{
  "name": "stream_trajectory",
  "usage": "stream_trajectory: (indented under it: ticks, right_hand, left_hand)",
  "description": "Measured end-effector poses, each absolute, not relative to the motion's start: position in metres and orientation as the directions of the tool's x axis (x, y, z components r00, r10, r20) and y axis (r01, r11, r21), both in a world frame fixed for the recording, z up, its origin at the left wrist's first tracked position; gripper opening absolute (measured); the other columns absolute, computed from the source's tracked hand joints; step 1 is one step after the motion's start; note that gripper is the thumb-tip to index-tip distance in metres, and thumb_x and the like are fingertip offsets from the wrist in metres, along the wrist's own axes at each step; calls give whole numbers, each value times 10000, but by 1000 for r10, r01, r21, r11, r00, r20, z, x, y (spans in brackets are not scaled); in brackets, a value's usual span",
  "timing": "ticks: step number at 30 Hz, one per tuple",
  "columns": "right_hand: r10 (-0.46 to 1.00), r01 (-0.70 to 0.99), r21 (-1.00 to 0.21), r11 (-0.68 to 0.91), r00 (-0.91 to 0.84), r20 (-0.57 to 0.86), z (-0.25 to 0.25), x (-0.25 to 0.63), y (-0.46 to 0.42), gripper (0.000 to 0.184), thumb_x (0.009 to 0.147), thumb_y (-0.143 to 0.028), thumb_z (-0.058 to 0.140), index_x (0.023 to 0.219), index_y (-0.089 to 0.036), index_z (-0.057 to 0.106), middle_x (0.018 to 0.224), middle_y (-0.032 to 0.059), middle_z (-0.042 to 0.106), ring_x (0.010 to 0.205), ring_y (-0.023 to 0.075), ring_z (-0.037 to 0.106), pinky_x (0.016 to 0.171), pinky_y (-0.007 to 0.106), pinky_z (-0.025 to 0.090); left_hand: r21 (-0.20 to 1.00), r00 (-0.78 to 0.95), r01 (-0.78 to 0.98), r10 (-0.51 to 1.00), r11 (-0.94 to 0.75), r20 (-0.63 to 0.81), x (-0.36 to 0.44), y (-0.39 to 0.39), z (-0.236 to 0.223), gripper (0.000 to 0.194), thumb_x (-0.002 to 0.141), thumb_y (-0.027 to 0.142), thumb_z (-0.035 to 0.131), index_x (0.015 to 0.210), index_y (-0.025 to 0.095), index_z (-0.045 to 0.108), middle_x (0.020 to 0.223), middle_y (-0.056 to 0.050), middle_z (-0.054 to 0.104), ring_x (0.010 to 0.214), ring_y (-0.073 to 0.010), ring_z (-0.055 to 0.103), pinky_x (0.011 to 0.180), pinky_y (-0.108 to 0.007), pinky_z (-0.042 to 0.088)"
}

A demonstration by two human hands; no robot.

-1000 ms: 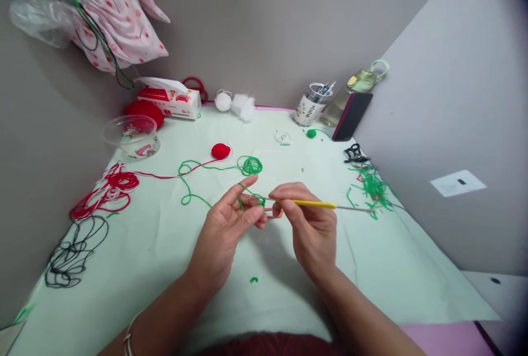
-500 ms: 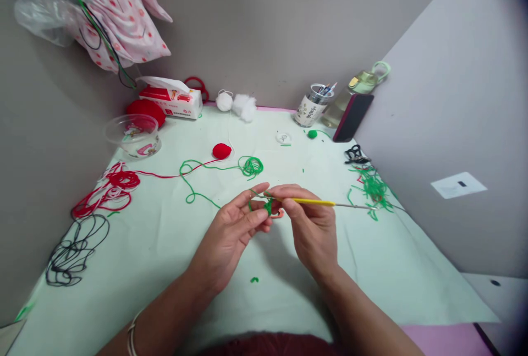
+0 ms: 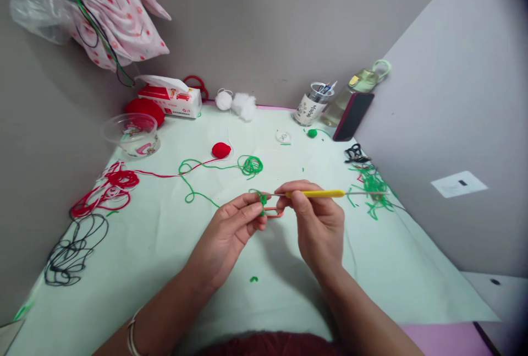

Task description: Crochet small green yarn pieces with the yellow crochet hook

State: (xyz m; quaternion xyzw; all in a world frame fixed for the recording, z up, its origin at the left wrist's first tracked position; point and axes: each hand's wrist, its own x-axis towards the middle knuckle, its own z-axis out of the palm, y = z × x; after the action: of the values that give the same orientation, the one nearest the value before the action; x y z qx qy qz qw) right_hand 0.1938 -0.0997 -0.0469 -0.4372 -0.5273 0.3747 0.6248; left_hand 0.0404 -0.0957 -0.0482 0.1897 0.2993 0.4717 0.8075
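My left hand (image 3: 233,226) pinches a small green crochet piece (image 3: 263,202) between thumb and fingers. An orange stitch marker (image 3: 275,213) sticks out from that piece on its right side. In my right hand (image 3: 315,218) is a yellow-handled crochet hook (image 3: 322,194), lying nearly level, its thin metal tip pointing left at the top of the green piece. Whether the tip is inside a loop is too small to tell. Green yarn (image 3: 198,193) runs from my left hand back to a loose coil (image 3: 251,165).
A red ball (image 3: 221,150) lies beyond the hands. Red yarn (image 3: 124,179), black cord (image 3: 74,251) and a clear tub (image 3: 136,136) are at left. Green scraps (image 3: 375,188), black scissors (image 3: 356,153), a phone (image 3: 353,116) and a pen cup (image 3: 312,104) are at right.
My right hand and the hook have shifted right, away from my left hand. The orange marker shows more fully, and my left fingers have closed in around the green piece.
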Motion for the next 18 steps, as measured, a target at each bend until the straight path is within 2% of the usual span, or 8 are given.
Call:
stream_trajectory:
  ticks: [7, 14, 18]
  right_hand:
    - [910, -41, -930, 366, 223, 349, -44, 202, -99, 151, 1012, -282, 625, 968, -233, 760, 946, 27, 715, 687, 126, 663, 649, 293, 559]
    - [907, -72, -908, 412, 125, 402, -44, 201, -102, 164, 1014, -263, 619, 972, -231, 775, 891, 30, 703, 685, 141, 667, 633, 314, 571]
    - [892, -44, -896, 442, 126, 434, -46, 199, -102, 172, 1017, -227, 612, 1000, -241, 783, 901, 26, 702, 689, 134, 666, 631, 309, 561]
  left_hand:
    - [572, 360, -657, 871, 491, -335, 39, -94, -49, 74, 851, 178, 802, 911, 135, 810, 869, -18, 663, 759, -94, 625, 714, -196, 520]
    - [573, 357, -666, 879, 478, -317, 39, -93, -50, 47, 861, 175, 796, 892, 143, 812, 854, -9, 655, 748, -83, 623, 702, -173, 530]
    - [575, 358, -670, 883, 469, -304, 39, -93, -51, 25, 868, 172, 790, 870, 151, 803, 853, -6, 659, 752, -81, 628, 705, -170, 539]
